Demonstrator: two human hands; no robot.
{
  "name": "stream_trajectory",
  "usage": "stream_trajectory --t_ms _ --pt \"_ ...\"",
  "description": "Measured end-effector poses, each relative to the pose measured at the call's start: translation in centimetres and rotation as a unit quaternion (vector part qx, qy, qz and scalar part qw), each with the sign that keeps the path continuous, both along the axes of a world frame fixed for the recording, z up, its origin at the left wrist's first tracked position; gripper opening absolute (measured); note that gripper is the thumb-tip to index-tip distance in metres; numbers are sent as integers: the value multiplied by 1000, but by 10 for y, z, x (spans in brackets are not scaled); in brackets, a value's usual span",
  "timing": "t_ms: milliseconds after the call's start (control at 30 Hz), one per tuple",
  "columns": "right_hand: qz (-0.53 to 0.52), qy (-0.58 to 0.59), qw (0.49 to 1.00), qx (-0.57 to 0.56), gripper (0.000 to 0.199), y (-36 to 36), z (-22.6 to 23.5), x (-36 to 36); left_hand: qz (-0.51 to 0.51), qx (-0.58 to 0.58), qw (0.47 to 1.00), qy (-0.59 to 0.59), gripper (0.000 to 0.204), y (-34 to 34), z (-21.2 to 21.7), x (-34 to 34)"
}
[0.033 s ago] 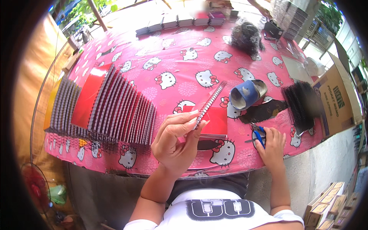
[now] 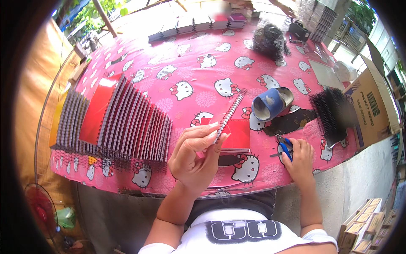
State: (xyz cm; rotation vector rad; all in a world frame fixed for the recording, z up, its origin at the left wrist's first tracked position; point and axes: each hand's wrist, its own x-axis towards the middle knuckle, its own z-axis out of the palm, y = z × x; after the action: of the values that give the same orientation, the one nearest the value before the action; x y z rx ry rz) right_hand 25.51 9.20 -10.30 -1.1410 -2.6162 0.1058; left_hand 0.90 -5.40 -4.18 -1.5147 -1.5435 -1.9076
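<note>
My left hand (image 2: 192,154) is closed, thumb and fingers pinching a spiral-bound notebook (image 2: 230,114) raised above the table and seen nearly edge-on, its wire coil toward me. Beneath it, red-covered notebooks (image 2: 237,133) lie flat, partly hidden by the hand. Over at the right, my right hand (image 2: 300,163) rests low by the table edge, closed around blue-handled cutting pliers (image 2: 286,148), whose jaws point away from me. A blue slipper (image 2: 270,103) sits just beyond the pliers.
Long rows of red spiral notebooks (image 2: 131,118) stand on the left. Black binding coils (image 2: 330,112) and an open cardboard box (image 2: 372,106) are at the right. A clear-wrapped dark bundle (image 2: 270,40) and notebook stacks (image 2: 186,25) lie farther back, near another person's hand (image 2: 284,8).
The view has shifted very slightly. Both hands keep the same holds, and nothing else has visibly moved.
</note>
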Motion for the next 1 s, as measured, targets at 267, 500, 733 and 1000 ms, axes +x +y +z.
stream_trajectory --t_ms 267,500,733,1000 --pt "248 329 904 -111 49 -52 78 -64 39 12 998 38 25 12 1 7" --pt "275 349 881 -160 58 -64 73 -79 47 3 998 38 28 2 -2 2" --pt "260 372 835 -310 46 -58 66 -86 42 -11 997 64 30 0 -1 0" --pt "242 364 597 -673 35 -49 65 -77 49 -7 996 79 22 -11 16 -4"
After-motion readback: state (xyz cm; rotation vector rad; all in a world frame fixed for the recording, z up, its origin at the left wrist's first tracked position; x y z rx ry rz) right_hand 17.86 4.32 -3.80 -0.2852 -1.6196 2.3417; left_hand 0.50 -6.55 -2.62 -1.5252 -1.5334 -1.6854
